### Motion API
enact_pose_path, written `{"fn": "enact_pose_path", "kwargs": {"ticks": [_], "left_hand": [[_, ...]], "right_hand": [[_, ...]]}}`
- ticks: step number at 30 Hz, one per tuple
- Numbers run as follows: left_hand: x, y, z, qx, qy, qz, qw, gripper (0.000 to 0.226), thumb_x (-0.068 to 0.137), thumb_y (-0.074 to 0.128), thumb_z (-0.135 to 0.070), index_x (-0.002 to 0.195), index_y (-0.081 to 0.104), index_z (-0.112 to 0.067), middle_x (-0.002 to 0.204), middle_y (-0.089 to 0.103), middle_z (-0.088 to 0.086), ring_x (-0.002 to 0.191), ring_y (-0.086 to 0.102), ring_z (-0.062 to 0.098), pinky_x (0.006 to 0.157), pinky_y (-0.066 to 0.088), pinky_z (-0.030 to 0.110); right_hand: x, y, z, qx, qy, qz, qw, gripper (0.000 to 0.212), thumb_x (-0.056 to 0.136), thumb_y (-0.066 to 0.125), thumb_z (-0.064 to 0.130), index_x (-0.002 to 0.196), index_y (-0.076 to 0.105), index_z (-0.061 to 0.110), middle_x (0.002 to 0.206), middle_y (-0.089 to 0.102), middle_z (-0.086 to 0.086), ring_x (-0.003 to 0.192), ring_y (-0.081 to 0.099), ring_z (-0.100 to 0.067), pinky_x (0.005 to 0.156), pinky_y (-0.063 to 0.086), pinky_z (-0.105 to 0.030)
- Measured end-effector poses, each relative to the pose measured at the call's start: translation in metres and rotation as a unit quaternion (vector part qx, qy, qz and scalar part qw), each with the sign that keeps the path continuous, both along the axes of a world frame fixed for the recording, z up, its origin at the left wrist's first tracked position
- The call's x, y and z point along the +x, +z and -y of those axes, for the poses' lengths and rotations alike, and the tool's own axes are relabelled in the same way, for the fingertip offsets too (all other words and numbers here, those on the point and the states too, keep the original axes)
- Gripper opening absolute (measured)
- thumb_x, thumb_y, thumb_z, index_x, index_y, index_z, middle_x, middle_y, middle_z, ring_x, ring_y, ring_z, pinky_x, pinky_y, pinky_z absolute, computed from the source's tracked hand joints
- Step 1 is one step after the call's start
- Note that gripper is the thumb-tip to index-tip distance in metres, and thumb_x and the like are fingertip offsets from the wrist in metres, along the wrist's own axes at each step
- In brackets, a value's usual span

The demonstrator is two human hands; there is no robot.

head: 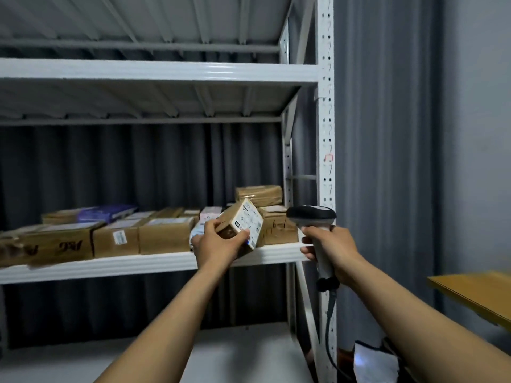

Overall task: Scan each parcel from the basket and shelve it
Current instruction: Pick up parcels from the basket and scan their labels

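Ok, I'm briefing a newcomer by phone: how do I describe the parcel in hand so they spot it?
On the white metal rack, find the right end of the loaded shelf. There the left hand grips a small brown cardboard box with a white label. Unlike its neighbours, it is tilted.

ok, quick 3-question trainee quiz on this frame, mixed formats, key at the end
1. True or false: the right hand grips the scanner by its handle.
2. The box in the left hand is: A) lying flat on the floor; B) held tilted near the right end of the shelf; C) stacked on the top shelf.
3. Fill in: the scanner's cable hangs ___ from the handle.
Key: 1 true; 2 B; 3 down.
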State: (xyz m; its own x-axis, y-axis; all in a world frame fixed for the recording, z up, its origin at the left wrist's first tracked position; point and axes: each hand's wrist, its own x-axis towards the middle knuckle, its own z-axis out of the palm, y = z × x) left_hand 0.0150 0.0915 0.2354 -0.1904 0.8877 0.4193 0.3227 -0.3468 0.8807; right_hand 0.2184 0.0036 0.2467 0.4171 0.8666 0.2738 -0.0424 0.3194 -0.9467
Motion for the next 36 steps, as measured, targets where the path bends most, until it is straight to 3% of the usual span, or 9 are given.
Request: {"fn": "enact_pose_path", "kwargs": {"ticks": [7,14,21,27,32,36], "left_hand": [[0.025,0.021,-0.061,0.024,0.079,-0.117,0.990,0.083,0.070,0.075,-0.054,0.139,0.037,-0.030,0.139,0.026,0.014,0.127,0.037,0.036,0.101,0.040,0.043],[0.053,0.019,-0.119,0.049,0.135,-0.229,0.963,0.087,0.073,0.066,-0.068,0.142,0.035,-0.025,0.142,0.028,0.019,0.130,0.029,0.036,0.098,0.042,0.043],[0.056,0.013,-0.152,0.133,0.082,-0.239,0.958,0.055,0.087,0.066,-0.038,0.136,0.045,-0.025,0.137,0.039,0.013,0.125,0.034,0.029,0.098,0.040,0.036],[0.050,0.019,-0.160,0.114,0.055,-0.299,0.946,0.057,0.089,0.066,-0.032,0.140,0.039,-0.028,0.137,0.044,0.013,0.127,0.038,0.033,0.100,0.041,0.042],[0.034,0.025,-0.145,0.101,0.055,-0.354,0.928,0.065,0.090,0.063,-0.035,0.146,0.031,-0.028,0.138,0.044,0.012,0.128,0.037,0.032,0.101,0.040,0.043],[0.015,0.010,-0.112,0.112,0.055,-0.363,0.924,0.061,0.088,0.063,-0.030,0.144,0.038,-0.027,0.141,0.041,0.012,0.129,0.036,0.034,0.103,0.037,0.042]], "right_hand": [[0.020,-0.001,-0.069,-0.025,-0.027,0.018,0.999,0.024,0.081,0.074,0.015,0.096,0.066,-0.002,0.080,0.069,-0.017,0.058,0.067,-0.025,0.060,0.054,-0.032],[0.023,0.002,-0.116,-0.044,-0.030,0.032,0.998,0.022,0.082,0.075,0.014,0.091,0.061,0.000,0.073,0.067,-0.013,0.056,0.064,-0.023,0.051,0.049,-0.029],[0.020,0.004,-0.136,-0.050,-0.036,0.076,0.995,0.016,0.082,0.074,0.015,0.088,0.064,0.004,0.076,0.070,-0.012,0.059,0.067,-0.024,0.056,0.053,-0.031],[0.016,0.009,-0.133,-0.050,-0.054,0.104,0.992,0.013,0.082,0.073,0.011,0.078,0.062,0.008,0.072,0.067,-0.012,0.059,0.065,-0.027,0.059,0.054,-0.036],[0.011,0.010,-0.119,-0.064,-0.047,0.126,0.989,0.009,0.080,0.072,0.012,0.081,0.066,0.006,0.075,0.071,-0.013,0.057,0.064,-0.026,0.060,0.055,-0.035],[0.002,-0.004,-0.092,-0.075,-0.028,0.143,0.986,0.009,0.084,0.070,0.012,0.083,0.063,0.006,0.079,0.069,-0.013,0.057,0.065,-0.026,0.058,0.055,-0.032]]}}
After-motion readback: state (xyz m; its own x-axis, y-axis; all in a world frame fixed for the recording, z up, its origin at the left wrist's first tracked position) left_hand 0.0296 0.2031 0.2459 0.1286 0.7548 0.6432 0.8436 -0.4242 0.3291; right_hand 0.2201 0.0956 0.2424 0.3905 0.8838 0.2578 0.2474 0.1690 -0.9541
